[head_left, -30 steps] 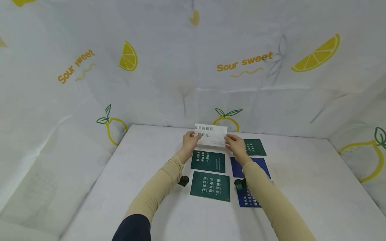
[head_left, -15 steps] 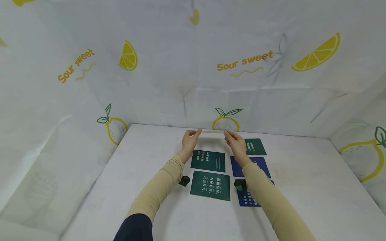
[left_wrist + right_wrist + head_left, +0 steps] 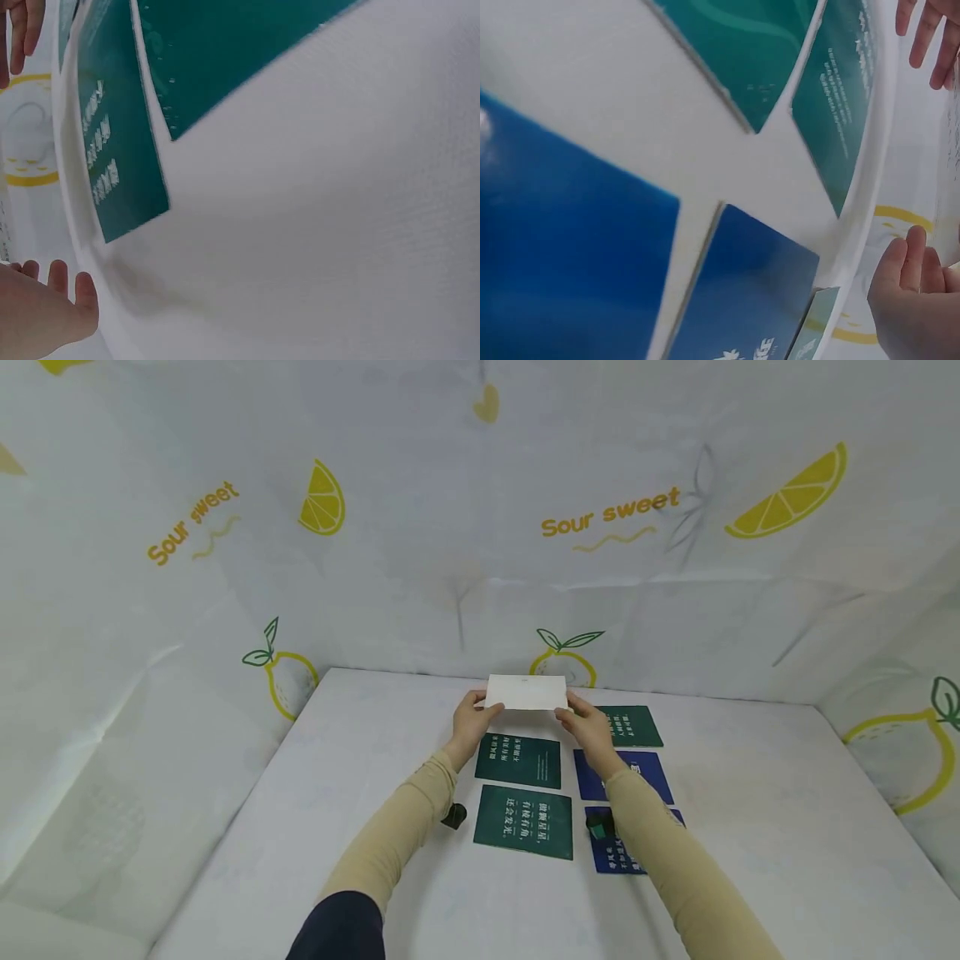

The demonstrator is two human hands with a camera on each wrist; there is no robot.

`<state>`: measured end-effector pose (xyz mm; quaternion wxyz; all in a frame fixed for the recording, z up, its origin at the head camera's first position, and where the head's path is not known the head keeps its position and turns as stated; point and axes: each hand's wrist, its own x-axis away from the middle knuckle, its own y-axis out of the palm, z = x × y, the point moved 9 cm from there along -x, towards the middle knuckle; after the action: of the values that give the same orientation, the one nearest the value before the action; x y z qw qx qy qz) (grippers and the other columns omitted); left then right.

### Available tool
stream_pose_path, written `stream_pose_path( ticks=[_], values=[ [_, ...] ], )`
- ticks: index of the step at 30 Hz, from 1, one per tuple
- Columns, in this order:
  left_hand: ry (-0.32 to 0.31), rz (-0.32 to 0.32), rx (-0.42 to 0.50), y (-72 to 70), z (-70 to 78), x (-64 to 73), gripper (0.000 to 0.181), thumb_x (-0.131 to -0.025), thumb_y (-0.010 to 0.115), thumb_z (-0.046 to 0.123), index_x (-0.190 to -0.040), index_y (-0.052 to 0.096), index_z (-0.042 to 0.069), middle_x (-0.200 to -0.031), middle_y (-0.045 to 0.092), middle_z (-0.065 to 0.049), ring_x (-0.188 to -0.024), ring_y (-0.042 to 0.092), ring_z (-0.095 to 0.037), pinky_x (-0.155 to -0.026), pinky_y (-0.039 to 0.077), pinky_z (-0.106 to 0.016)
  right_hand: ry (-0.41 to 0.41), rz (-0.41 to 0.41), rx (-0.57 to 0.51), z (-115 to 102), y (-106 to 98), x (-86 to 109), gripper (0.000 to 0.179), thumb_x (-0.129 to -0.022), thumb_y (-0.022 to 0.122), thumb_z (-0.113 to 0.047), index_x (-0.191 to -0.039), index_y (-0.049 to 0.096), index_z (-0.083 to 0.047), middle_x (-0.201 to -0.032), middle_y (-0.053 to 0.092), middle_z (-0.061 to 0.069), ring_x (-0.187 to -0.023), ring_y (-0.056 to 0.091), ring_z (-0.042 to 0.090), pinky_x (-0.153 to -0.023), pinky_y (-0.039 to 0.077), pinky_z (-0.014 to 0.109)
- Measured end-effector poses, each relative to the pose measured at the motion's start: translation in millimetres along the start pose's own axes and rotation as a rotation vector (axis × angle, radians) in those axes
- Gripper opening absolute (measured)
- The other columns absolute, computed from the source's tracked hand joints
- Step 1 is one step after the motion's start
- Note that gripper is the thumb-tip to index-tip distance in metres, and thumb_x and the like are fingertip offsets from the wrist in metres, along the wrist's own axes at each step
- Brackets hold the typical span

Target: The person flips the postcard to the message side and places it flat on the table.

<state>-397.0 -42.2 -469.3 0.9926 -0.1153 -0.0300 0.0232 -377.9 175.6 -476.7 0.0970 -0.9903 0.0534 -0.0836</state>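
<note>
I count six cards in all: one white rectangular card (image 3: 527,693) in the hands, three dark green rectangular cards ( (image 3: 517,761), (image 3: 522,822), (image 3: 637,727)) and two deep blue rectangular cards ( (image 3: 654,770), (image 3: 618,853)) lying flat on the white-covered table (image 3: 757,802). Two hands work: the left hand (image 3: 470,723) pinches the left end of the white card, and the right hand (image 3: 588,727) pinches its right end.

The white card is raised off the tabletop near the far edge, with its long sides running left to right and a soft shadow beneath. The face toward the person is plain white, apart from one tiny mark near the top. The other face carries faint lines, unreadable in the right wrist view.

Two green cards form the left column. The third green card heads the right column, nearest the far edge; both blue cards follow toward the near edge, partly covered by the right beige sleeve (image 3: 682,868). Narrow gaps separate the cards. Broad white tabletop extends from the columns to the left and right edges.
</note>
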Motion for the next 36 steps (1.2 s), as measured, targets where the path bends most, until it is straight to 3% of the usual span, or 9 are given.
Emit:
stream_pose_path(
  ticks=[5, 9, 14, 22, 27, 31, 36],
  values=[
    [0.015, 0.006, -0.143, 1.5, -9.3, 0.1, 0.041, -0.087, 0.065, 0.019, -0.123, 0.055, 0.004, -0.123, 0.057, -0.015, -0.110, 0.054, -0.028, -0.093, 0.046, -0.040, 0.022, 0.000, 0.243, 11.1, -0.2, -2.0, 0.060, -0.093, 0.056, -0.027, -0.146, 0.030, -0.016, -0.146, 0.039, 0.016, -0.128, 0.045, 0.031, -0.104, 0.040, 0.044],
    [0.024, 0.007, -0.256, 2.7, -15.6, 1.7, 0.041, -0.086, 0.065, 0.017, -0.123, 0.056, 0.002, -0.112, 0.062, -0.017, -0.104, 0.059, -0.028, -0.090, 0.048, -0.040, 0.015, -0.010, 0.354, 20.5, 0.3, -5.2, 0.060, -0.093, 0.055, -0.025, -0.145, 0.030, -0.012, -0.141, 0.045, 0.020, -0.128, 0.044, 0.033, -0.103, 0.040, 0.045],
    [-0.009, 0.022, -0.270, 1.6, -24.7, 1.8, 0.040, -0.085, 0.066, 0.013, -0.122, 0.059, 0.001, -0.106, 0.063, -0.015, -0.099, 0.057, -0.025, -0.089, 0.049, -0.037, 0.019, -0.022, 0.380, 27.2, 1.1, -6.6, 0.058, -0.092, 0.056, -0.019, -0.144, 0.033, -0.008, -0.137, 0.047, 0.024, -0.127, 0.045, 0.035, -0.103, 0.040, 0.046],
    [-0.017, 0.035, -0.282, 0.4, -28.0, -1.7, 0.040, -0.082, 0.068, 0.012, -0.120, 0.061, 0.001, -0.110, 0.065, -0.014, -0.104, 0.058, -0.025, -0.094, 0.047, -0.039, 0.011, -0.008, 0.406, 27.6, 2.7, -7.8, 0.056, -0.089, 0.059, -0.016, -0.140, 0.040, -0.004, -0.129, 0.052, 0.025, -0.115, 0.051, 0.035, -0.097, 0.043, 0.045],
    [-0.014, 0.034, -0.303, -0.9, -29.5, -4.1, 0.040, -0.082, 0.069, 0.012, -0.119, 0.062, 0.000, -0.108, 0.067, -0.014, -0.101, 0.057, -0.024, -0.094, 0.047, -0.039, -0.007, -0.013, 0.466, 28.4, 4.2, -10.7, 0.055, -0.088, 0.059, -0.016, -0.138, 0.042, -0.002, -0.113, 0.056, 0.018, -0.099, 0.050, 0.027, -0.082, 0.043, 0.036],
    [-0.009, 0.031, -0.351, 0.3, -31.6, -6.0, 0.039, -0.083, 0.068, 0.014, -0.120, 0.062, 0.002, -0.113, 0.066, -0.013, -0.110, 0.058, -0.025, -0.097, 0.046, -0.039, -0.033, -0.003, 0.513, 28.5, 5.5, -12.4, 0.054, -0.087, 0.061, -0.015, -0.136, 0.044, 0.001, -0.099, 0.056, 0.014, -0.089, 0.049, 0.023, -0.071, 0.039, 0.028],
    [-0.009, 0.031, -0.363, 1.9, -30.6, -5.8, 0.039, -0.083, 0.067, 0.012, -0.120, 0.062, 0.001, -0.121, 0.063, -0.015, -0.121, 0.053, -0.029, -0.100, 0.043, -0.041, -0.060, 0.006, 0.555, 26.2, 7.2, -11.7, 0.053, -0.086, 0.062, -0.013, -0.134, 0.046, 0.004, -0.099, 0.058, 0.017, -0.087, 0.050, 0.025, -0.070, 0.040, 0.029]
  ],
)
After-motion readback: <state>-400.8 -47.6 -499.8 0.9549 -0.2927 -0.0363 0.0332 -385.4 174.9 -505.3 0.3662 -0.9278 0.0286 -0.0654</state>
